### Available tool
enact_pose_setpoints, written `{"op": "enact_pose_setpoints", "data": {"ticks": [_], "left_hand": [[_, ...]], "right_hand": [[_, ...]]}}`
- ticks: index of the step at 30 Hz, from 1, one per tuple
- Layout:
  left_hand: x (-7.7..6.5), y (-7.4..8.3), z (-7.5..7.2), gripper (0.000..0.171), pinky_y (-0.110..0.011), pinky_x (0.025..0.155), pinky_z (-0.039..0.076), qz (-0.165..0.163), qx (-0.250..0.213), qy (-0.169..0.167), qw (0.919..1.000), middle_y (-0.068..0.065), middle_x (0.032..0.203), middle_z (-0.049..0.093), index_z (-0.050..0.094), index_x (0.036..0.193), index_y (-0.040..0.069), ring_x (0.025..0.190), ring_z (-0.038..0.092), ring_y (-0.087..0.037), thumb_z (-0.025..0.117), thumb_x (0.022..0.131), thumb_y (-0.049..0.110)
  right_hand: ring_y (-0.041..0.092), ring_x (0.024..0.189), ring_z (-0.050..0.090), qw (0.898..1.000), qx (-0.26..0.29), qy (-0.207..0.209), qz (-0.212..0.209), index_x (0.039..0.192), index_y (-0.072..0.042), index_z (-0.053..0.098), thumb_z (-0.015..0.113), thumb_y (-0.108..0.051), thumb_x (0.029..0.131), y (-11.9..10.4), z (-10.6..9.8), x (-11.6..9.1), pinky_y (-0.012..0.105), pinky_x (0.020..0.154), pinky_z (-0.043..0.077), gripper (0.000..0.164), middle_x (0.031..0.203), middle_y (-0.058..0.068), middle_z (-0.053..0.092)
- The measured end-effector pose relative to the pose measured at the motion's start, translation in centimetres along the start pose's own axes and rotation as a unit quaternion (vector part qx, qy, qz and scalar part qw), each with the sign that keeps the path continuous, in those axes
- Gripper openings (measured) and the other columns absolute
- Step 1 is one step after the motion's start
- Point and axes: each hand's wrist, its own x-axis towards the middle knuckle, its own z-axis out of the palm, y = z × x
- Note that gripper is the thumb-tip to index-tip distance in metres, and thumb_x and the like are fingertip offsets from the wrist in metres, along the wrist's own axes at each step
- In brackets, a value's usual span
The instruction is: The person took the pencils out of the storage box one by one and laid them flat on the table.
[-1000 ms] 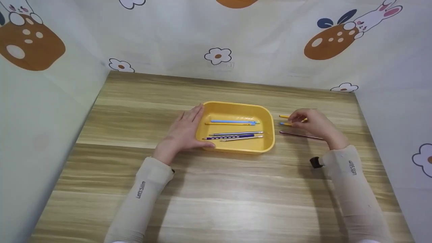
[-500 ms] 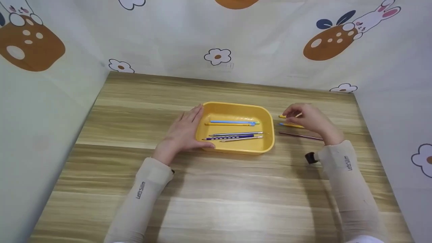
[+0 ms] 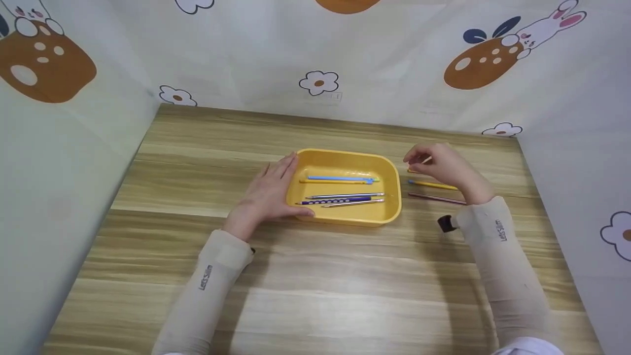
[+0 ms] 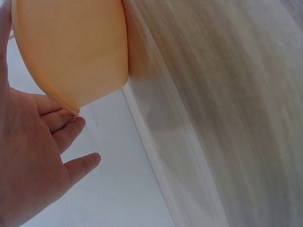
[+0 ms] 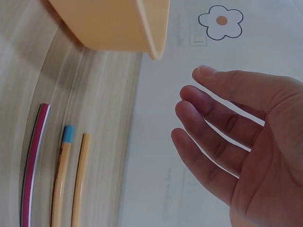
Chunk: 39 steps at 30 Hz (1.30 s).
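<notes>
My left hand [image 3: 266, 197] rests against the left end of a yellow box [image 3: 345, 162], its fingers spread along the rim. In the left wrist view, fingertips touch the rim of the box. Inside lie several pencils, among them a light blue pencil [image 3: 337, 177], a spotted purple pencil [image 3: 335, 200] and silvery ones. My right hand [image 3: 443, 160] hovers right of the box, fingers loosely bent and holding nothing. Below it lie a yellow pencil [image 5: 81, 179], a yellow pencil with a blue end [image 3: 434, 185] and a dark red pencil [image 3: 436, 198].
The box and pencils are on a wood-grain table [image 3: 315, 276]. Pale printed sheets [image 3: 246, 54] stand along its back and sides. A black strap end [image 3: 446, 223] sticks out at the right wrist.
My right hand has moved up and leftward, off the pencils, uncovering more of the blue-ended yellow one. The left hand and box stay in place.
</notes>
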Motion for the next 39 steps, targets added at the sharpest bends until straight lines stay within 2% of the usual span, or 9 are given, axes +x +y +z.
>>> {"op": "enact_pose_setpoints", "data": {"ticks": [10,19,35,39], "left_hand": [[-0.1,-0.1,0.0,0.134,-0.052,0.129,0.011,0.002,0.003,0.004,1.0,-0.005,0.17,0.005,0.002,0.161,0.01,0.157,0.011,-0.023,0.063,0.069,0.085],[-0.2,-0.2,0.0,0.134,-0.052,0.129,0.011,0.003,0.005,0.006,1.0,-0.004,0.17,0.005,0.003,0.161,0.01,0.157,0.011,-0.023,0.064,0.069,0.085],[-0.1,0.0,-0.1,0.133,-0.053,0.128,0.012,-0.005,0.007,-0.004,1.0,-0.004,0.17,0.004,0.002,0.161,0.011,0.157,0.011,-0.025,0.062,0.07,0.085],[0.0,0.0,-0.1,0.134,-0.051,0.129,0.011,-0.003,0.007,-0.006,1.0,-0.004,0.17,0.004,0.001,0.161,0.011,0.157,0.012,-0.025,0.061,0.069,0.087]], "right_hand": [[0.025,0.095,0.067,0.999,0.002,0.006,-0.035,0.108,-0.002,0.071,0.065,-0.005,0.095,-1.3,-0.2,1.1,0.045,0.09,0.058,0.016,0.103,0.016,0.072],[0.024,0.093,0.068,0.999,0.003,0.017,-0.042,0.107,-0.003,0.073,0.068,-0.004,0.092,-2.7,0.1,2.2,0.046,0.09,0.059,0.015,0.1,0.013,0.073],[0.024,0.097,0.067,0.998,0.014,-0.008,-0.054,0.107,-0.004,0.073,0.069,-0.007,0.093,-5.6,0.9,4.1,0.046,0.092,0.059,0.015,0.105,0.013,0.073],[0.025,0.096,0.067,0.997,0.009,-0.014,-0.073,0.107,-0.003,0.072,0.068,-0.008,0.093,-6.4,1.3,4.7,0.046,0.091,0.059,0.016,0.104,0.013,0.073]]}}
